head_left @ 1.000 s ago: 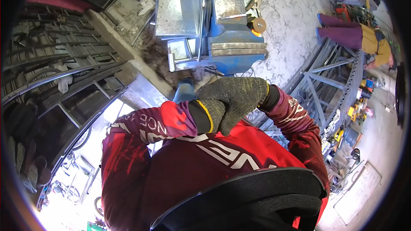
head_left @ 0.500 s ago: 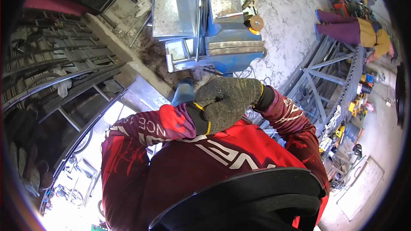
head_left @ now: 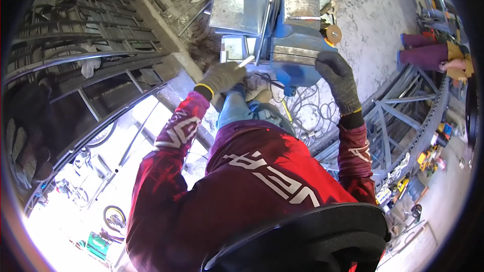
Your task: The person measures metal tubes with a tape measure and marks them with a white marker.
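A blue bench vise [head_left: 294, 73] with pale metal jaws stands in front of me. My left hand [head_left: 220, 79], in a dark knit glove with a yellow cuff edge, is left of the vise with its fingers closed on a short pale bar [head_left: 245, 62]. The bar points up and to the right. My right hand [head_left: 339, 78], gloved alike, is at the right end of the vise jaws, its fingers stretched out with the tips right at the jaw edge. A shallow metal tray [head_left: 237, 2] lies left of the vise, beside a long thin rod [head_left: 267, 17].
Coiled cables [head_left: 315, 113] lie on the floor below the vise. A round brown disc [head_left: 333, 34] sits at its right. Steel frames [head_left: 408, 106] are stacked on the right, dark metal racks [head_left: 75, 55] on the left. Another person [head_left: 428, 53] is at the far right.
My hands were together over my chest, one gripping the other's glove. They have parted and reached forward to either side of the vise. A pale bar now shows at my left fingers.
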Tool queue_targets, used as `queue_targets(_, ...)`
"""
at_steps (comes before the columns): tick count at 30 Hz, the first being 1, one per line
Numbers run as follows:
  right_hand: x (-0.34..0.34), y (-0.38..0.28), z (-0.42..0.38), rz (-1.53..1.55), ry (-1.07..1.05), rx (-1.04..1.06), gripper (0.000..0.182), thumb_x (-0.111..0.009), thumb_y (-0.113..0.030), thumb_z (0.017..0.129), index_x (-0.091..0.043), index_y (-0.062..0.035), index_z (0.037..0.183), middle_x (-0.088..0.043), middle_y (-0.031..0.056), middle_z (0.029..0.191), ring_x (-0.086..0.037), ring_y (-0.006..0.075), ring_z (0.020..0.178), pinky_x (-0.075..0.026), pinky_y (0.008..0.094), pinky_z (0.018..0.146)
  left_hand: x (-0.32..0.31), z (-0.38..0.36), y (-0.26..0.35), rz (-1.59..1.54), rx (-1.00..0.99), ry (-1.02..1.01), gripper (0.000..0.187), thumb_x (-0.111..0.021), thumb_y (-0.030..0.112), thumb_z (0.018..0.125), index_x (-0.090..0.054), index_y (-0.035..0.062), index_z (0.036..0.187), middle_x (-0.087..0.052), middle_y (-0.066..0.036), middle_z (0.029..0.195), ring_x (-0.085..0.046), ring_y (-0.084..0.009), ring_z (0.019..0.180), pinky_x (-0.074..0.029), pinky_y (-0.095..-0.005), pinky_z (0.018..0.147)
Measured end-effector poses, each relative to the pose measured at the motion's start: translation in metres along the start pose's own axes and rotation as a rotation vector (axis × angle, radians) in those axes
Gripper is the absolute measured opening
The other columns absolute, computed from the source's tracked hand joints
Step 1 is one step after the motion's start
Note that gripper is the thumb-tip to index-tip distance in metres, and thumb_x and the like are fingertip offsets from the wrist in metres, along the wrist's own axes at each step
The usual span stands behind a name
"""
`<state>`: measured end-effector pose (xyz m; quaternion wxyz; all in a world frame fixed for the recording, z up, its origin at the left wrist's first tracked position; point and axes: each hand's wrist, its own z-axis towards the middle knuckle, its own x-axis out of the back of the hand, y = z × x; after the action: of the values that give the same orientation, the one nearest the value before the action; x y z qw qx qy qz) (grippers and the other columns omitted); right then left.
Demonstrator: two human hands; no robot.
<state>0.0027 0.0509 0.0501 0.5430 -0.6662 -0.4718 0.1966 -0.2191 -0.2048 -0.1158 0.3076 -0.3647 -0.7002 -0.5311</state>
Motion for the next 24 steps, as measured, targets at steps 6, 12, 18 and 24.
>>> queue_targets(6, -0.014, 0.062, -0.048, 0.043, -0.044, -0.128, 0.016, -0.068, -0.01, 0.093, -0.064, -0.0042, 0.108, -0.064, -0.0002, 0.098, -0.06, 0.0106, 0.092, -0.05, 0.0279, 0.082, -0.073, 0.073, -0.044, -0.135, 0.526, 0.165, 0.019, -0.055, 0.018, 0.094, -0.065, 0.0061, 0.105, -0.067, -0.02, 0.097, -0.067, -0.04, 0.092, -0.054, -0.0508, 0.08)
queue_targets(12, -0.031, 0.103, -0.125, -0.193, -0.331, -0.126, 0.025, -0.073, -0.016, 0.088, -0.064, -0.0045, 0.108, -0.065, 0.0092, 0.096, -0.063, 0.0212, 0.084, -0.052, 0.0348, 0.076, -0.112, 0.142, -0.055, -0.441, 1.079, 0.063, 0.054, -0.076, 0.048, 0.077, -0.074, 0.0027, 0.107, -0.07, -0.024, 0.114, -0.068, -0.0386, 0.109, -0.054, -0.047, 0.093)
queue_targets(18, -0.014, 0.117, -0.137, -0.066, -0.275, -0.216, 0.023, -0.07, -0.014, 0.09, -0.063, -0.004, 0.11, -0.064, 0.006, 0.094, -0.06, 0.0154, 0.084, -0.051, 0.0324, 0.077, -0.119, 0.102, -0.044, -0.564, 0.955, 0.045, 0.039, -0.067, 0.04, 0.081, -0.076, 0.0053, 0.097, -0.073, -0.02, 0.107, -0.07, -0.0387, 0.103, -0.056, -0.047, 0.087)
queue_targets(24, -0.034, 0.126, -0.099, 0.221, -0.124, -0.183, 0.036, -0.072, -0.016, 0.091, -0.06, -0.0047, 0.123, -0.06, -0.0005, 0.099, -0.057, 0.0098, 0.09, -0.05, 0.0278, 0.082, -0.06, 0.023, 0.108, 0.578, 0.121, 0.096, 0.031, -0.063, 0.015, 0.084, -0.069, 0.0053, 0.113, -0.068, -0.011, 0.086, -0.068, -0.0258, 0.087, -0.055, -0.0497, 0.08)
